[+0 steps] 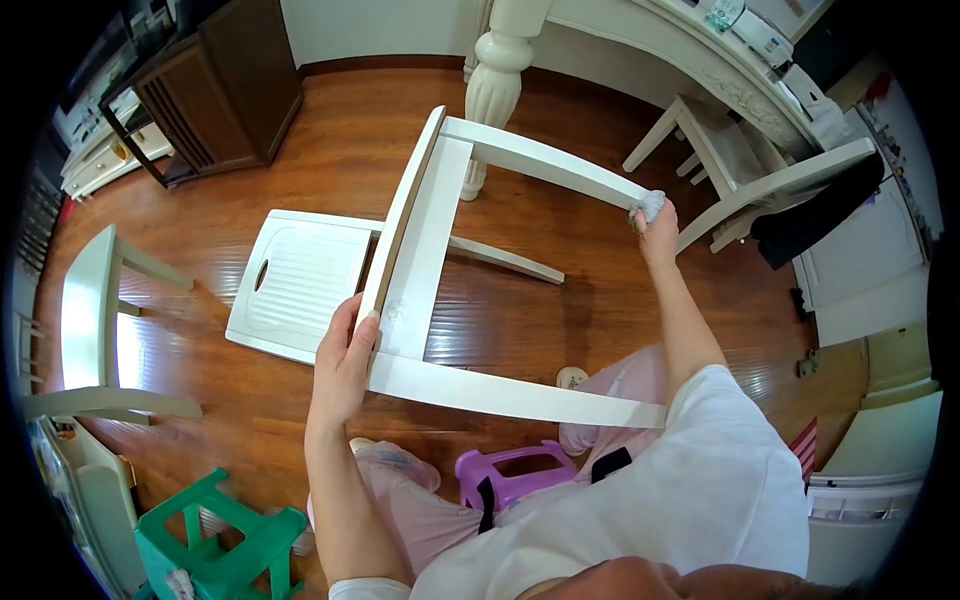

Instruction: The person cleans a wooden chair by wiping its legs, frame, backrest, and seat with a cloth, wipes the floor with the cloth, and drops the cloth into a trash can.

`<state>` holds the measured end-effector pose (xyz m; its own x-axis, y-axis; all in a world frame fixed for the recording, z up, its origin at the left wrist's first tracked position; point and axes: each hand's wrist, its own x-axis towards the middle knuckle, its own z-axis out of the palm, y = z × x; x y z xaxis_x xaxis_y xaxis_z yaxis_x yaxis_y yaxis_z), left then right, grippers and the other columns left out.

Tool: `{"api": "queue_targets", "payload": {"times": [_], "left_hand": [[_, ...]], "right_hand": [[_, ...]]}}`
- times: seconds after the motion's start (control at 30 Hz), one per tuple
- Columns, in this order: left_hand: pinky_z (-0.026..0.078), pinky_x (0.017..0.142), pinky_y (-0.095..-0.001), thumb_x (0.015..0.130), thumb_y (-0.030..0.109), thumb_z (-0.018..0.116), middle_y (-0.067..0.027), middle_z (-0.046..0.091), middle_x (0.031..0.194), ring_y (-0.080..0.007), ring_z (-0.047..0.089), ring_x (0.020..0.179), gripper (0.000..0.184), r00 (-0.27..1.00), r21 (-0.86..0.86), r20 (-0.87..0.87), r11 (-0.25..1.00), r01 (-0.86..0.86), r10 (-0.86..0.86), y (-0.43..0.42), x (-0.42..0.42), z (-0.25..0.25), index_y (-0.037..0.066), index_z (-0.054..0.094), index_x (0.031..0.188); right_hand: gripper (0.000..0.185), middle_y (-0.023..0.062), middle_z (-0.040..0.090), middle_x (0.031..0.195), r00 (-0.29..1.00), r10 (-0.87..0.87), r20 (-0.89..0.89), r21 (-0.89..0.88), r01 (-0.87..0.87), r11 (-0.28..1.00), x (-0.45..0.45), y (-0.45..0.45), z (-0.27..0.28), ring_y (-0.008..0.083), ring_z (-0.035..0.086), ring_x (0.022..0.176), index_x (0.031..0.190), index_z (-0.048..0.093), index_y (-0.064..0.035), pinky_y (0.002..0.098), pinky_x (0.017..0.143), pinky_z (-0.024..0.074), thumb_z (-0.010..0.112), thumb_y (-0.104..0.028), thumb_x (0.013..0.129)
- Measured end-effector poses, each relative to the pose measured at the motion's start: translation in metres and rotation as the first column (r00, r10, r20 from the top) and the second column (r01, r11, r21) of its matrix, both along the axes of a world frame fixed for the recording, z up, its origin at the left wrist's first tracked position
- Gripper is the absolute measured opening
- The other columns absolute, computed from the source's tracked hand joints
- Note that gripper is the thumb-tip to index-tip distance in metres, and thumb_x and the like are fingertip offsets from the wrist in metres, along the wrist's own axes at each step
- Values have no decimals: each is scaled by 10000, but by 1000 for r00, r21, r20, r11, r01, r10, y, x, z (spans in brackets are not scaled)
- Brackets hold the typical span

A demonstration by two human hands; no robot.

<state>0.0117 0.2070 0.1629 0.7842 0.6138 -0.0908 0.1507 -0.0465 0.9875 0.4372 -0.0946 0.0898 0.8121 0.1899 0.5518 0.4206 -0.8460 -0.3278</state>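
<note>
A white wooden chair (500, 397) lies tipped over in front of me, its legs pointing right. My left hand (345, 362) grips the edge of its frame at the near left corner, thumb on top. At the far right, my right hand (658, 232) is closed on a crumpled grey-white cloth (648, 207), which touches the end of the chair's far leg. Beneath and left of the frame, a white ribbed panel with a slot (305, 280) shows above the floor.
A purple stool (515, 470) stands between my legs, and a green stool (225, 545) at the lower left. Another white chair (92, 320) is on the left. Beyond are a carved white table leg (495, 85), a dark cabinet (225, 85) and a chair with dark fabric (740, 165).
</note>
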Motion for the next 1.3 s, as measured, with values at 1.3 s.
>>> {"api": "queue_targets", "payload": {"times": [1.3], "left_hand": [[438, 948, -399, 917, 449, 506, -243, 588, 1204, -361, 567, 1121, 583, 999, 135, -49, 991, -5, 12, 8, -3, -7, -32, 527, 1245]], "right_hand": [[304, 33, 616, 955, 104, 781, -616, 592, -593, 546, -286, 118, 90, 134, 582, 877, 1073, 618, -10, 256, 794, 458, 572, -69, 778]]}}
